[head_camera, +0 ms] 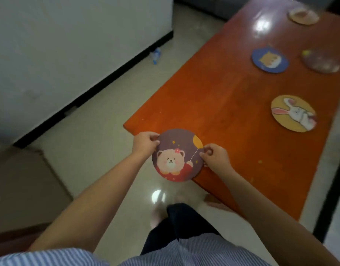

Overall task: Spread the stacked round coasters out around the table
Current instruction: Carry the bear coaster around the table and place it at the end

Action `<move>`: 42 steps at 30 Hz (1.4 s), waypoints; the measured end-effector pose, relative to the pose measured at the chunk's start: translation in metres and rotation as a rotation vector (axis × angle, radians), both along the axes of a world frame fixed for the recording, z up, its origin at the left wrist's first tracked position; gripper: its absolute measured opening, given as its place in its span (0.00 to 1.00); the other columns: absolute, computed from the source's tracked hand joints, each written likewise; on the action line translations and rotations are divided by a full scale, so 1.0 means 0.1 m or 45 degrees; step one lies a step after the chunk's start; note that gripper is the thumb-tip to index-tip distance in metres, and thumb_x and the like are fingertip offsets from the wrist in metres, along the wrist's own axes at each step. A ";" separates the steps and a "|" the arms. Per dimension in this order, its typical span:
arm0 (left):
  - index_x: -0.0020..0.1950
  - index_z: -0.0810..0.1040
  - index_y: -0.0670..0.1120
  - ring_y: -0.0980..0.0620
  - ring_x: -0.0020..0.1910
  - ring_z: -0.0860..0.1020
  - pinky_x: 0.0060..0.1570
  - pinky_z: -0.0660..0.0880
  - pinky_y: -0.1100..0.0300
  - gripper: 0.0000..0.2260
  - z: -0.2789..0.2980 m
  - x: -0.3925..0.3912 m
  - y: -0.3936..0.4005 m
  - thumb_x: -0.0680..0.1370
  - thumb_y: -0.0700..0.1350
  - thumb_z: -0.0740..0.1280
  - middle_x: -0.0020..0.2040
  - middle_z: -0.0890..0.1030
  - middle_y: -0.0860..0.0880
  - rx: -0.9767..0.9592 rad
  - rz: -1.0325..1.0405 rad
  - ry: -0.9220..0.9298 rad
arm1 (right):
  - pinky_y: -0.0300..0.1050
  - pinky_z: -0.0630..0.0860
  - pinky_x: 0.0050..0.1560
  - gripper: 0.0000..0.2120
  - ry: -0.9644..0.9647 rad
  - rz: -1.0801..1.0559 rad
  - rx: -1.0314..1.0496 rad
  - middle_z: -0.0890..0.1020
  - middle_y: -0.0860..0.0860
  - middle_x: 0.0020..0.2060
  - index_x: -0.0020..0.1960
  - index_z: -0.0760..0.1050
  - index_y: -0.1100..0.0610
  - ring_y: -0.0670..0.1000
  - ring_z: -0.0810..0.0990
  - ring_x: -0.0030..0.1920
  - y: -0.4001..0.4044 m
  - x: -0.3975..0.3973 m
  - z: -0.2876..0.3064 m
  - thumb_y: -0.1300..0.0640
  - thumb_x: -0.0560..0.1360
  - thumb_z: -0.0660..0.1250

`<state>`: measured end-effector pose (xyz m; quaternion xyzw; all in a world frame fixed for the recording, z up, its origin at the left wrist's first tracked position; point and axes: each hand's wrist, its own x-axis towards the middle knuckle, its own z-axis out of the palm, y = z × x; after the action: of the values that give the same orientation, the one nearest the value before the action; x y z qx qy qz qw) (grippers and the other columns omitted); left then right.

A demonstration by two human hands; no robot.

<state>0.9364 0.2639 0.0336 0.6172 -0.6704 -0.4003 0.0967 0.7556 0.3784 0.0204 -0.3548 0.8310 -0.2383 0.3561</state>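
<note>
I hold a round purple coaster with a bear and a balloon [177,155] over the near left corner of the orange table [232,104]. My left hand [145,144] pinches its left rim and my right hand [215,155] pinches its right rim. Whether more coasters lie stacked beneath it I cannot tell. Flat on the table lie a yellow rabbit coaster [293,113], a blue coaster [270,60], a dark purple coaster [320,61] and a pale coaster [303,15] at the far end.
A white cabinet [69,45] stands to the left across a strip of pale tiled floor [107,131]. A small blue and white object [22,55] lies on the floor by its base. A brown box [21,185] sits at the near left.
</note>
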 end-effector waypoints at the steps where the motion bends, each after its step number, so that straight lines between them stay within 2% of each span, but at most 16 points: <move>1: 0.56 0.80 0.39 0.45 0.56 0.79 0.56 0.72 0.58 0.12 -0.03 -0.16 -0.09 0.72 0.36 0.69 0.56 0.82 0.41 0.008 -0.071 0.001 | 0.60 0.81 0.47 0.07 0.014 -0.054 0.012 0.71 0.47 0.28 0.52 0.76 0.65 0.59 0.80 0.39 0.03 -0.10 -0.01 0.63 0.75 0.68; 4: 0.56 0.80 0.39 0.43 0.56 0.78 0.57 0.73 0.53 0.12 -0.11 -0.65 -0.30 0.73 0.37 0.68 0.56 0.82 0.40 0.019 -0.309 -0.023 | 0.59 0.82 0.46 0.09 0.020 -0.222 0.028 0.75 0.53 0.34 0.55 0.75 0.66 0.57 0.79 0.37 0.11 -0.38 -0.11 0.62 0.76 0.67; 8: 0.56 0.80 0.40 0.43 0.56 0.77 0.55 0.73 0.54 0.11 -0.17 -1.25 -0.46 0.75 0.38 0.67 0.56 0.82 0.40 0.020 -0.569 -0.085 | 0.55 0.83 0.44 0.10 -0.020 -0.447 0.065 0.80 0.62 0.47 0.56 0.75 0.66 0.55 0.78 0.38 0.18 -0.66 -0.20 0.63 0.77 0.66; 12: 0.55 0.80 0.40 0.44 0.55 0.77 0.49 0.71 0.59 0.10 -0.24 -1.66 -0.55 0.76 0.37 0.65 0.56 0.82 0.41 0.031 -0.722 -0.129 | 0.62 0.81 0.50 0.10 -0.038 -0.569 0.089 0.81 0.64 0.50 0.55 0.75 0.66 0.62 0.81 0.46 0.20 -0.80 -0.27 0.62 0.77 0.66; 16: 0.55 0.81 0.40 0.44 0.56 0.77 0.48 0.70 0.60 0.10 -0.32 -1.79 -0.62 0.76 0.37 0.65 0.56 0.82 0.41 0.030 -0.856 -0.182 | 0.62 0.80 0.52 0.12 -0.052 -0.640 0.138 0.81 0.64 0.52 0.57 0.74 0.66 0.63 0.80 0.50 0.21 -0.80 -0.29 0.61 0.76 0.66; 19: 0.55 0.81 0.41 0.44 0.57 0.77 0.49 0.70 0.60 0.10 -0.38 -1.81 -0.66 0.76 0.37 0.64 0.56 0.82 0.41 0.032 -0.922 -0.193 | 0.58 0.80 0.50 0.11 -0.069 -0.622 0.190 0.81 0.64 0.50 0.57 0.74 0.65 0.63 0.80 0.49 0.21 -0.76 -0.30 0.61 0.77 0.66; 21: 0.57 0.79 0.41 0.44 0.59 0.76 0.54 0.71 0.58 0.11 -0.40 -1.81 -0.68 0.76 0.37 0.65 0.57 0.82 0.41 0.023 -0.965 -0.206 | 0.52 0.78 0.45 0.10 -0.064 -0.589 0.236 0.80 0.62 0.46 0.56 0.74 0.64 0.61 0.80 0.47 0.22 -0.73 -0.29 0.61 0.77 0.67; 23: 0.60 0.77 0.40 0.43 0.60 0.76 0.58 0.71 0.55 0.13 -0.41 -1.81 -0.70 0.76 0.38 0.65 0.58 0.81 0.40 -0.005 -1.021 -0.224 | 0.47 0.73 0.39 0.10 -0.048 -0.575 0.255 0.77 0.56 0.39 0.56 0.73 0.64 0.58 0.78 0.44 0.23 -0.71 -0.28 0.60 0.77 0.67; 26: 0.59 0.78 0.40 0.42 0.58 0.76 0.57 0.72 0.54 0.13 -0.43 -1.80 -0.71 0.75 0.38 0.66 0.57 0.82 0.40 -0.048 -1.060 -0.225 | 0.38 0.65 0.31 0.09 0.007 -0.570 0.273 0.68 0.45 0.31 0.55 0.73 0.63 0.53 0.71 0.39 0.24 -0.69 -0.30 0.60 0.77 0.66; 27: 0.59 0.78 0.40 0.42 0.58 0.76 0.57 0.72 0.54 0.13 -0.43 -1.80 -0.71 0.75 0.38 0.66 0.56 0.82 0.40 -0.061 -1.073 -0.226 | 0.38 0.63 0.29 0.09 0.024 -0.565 0.280 0.67 0.44 0.30 0.54 0.73 0.63 0.52 0.71 0.38 0.24 -0.69 -0.31 0.60 0.77 0.66; 30: 0.56 0.79 0.39 0.41 0.56 0.76 0.56 0.73 0.52 0.11 -0.43 -1.80 -0.71 0.75 0.39 0.66 0.52 0.82 0.39 -0.100 -1.130 -0.234 | 0.43 0.65 0.31 0.08 0.025 -0.545 0.321 0.70 0.48 0.32 0.51 0.71 0.62 0.54 0.71 0.37 0.23 -0.70 -0.33 0.58 0.76 0.67; 32: 0.53 0.80 0.37 0.41 0.54 0.76 0.54 0.73 0.51 0.09 -0.44 -1.80 -0.70 0.75 0.39 0.66 0.48 0.81 0.40 -0.130 -1.167 -0.247 | 0.40 0.63 0.27 0.09 0.057 -0.524 0.379 0.72 0.52 0.37 0.46 0.67 0.58 0.54 0.71 0.37 0.21 -0.72 -0.34 0.57 0.76 0.67; 34: 0.52 0.80 0.38 0.41 0.52 0.76 0.52 0.73 0.52 0.09 -0.44 -1.79 -0.70 0.75 0.39 0.66 0.49 0.80 0.38 -0.148 -1.181 -0.257 | 0.38 0.59 0.24 0.12 0.106 -0.510 0.411 0.72 0.53 0.38 0.44 0.63 0.56 0.54 0.71 0.37 0.20 -0.73 -0.35 0.56 0.76 0.67; 39: 0.54 0.79 0.42 0.42 0.52 0.75 0.49 0.71 0.54 0.09 -0.47 -1.73 -0.72 0.75 0.41 0.66 0.50 0.79 0.40 -0.137 -1.220 -0.270 | 0.37 0.58 0.24 0.12 0.149 -0.498 0.426 0.66 0.47 0.29 0.44 0.62 0.56 0.46 0.65 0.27 0.18 -0.73 -0.37 0.57 0.77 0.65; 42: 0.56 0.77 0.42 0.43 0.52 0.75 0.49 0.71 0.54 0.11 -0.49 -1.69 -0.73 0.75 0.42 0.65 0.52 0.78 0.41 -0.140 -1.261 -0.271 | 0.39 0.60 0.23 0.10 0.136 -0.460 0.482 0.66 0.48 0.29 0.45 0.62 0.56 0.46 0.65 0.26 0.13 -0.78 -0.32 0.57 0.78 0.64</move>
<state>0.7669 0.1909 -0.0158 0.2568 -0.9088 -0.2970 -0.1412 0.6781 0.3914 -0.0119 -0.1400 0.9282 -0.1191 0.3234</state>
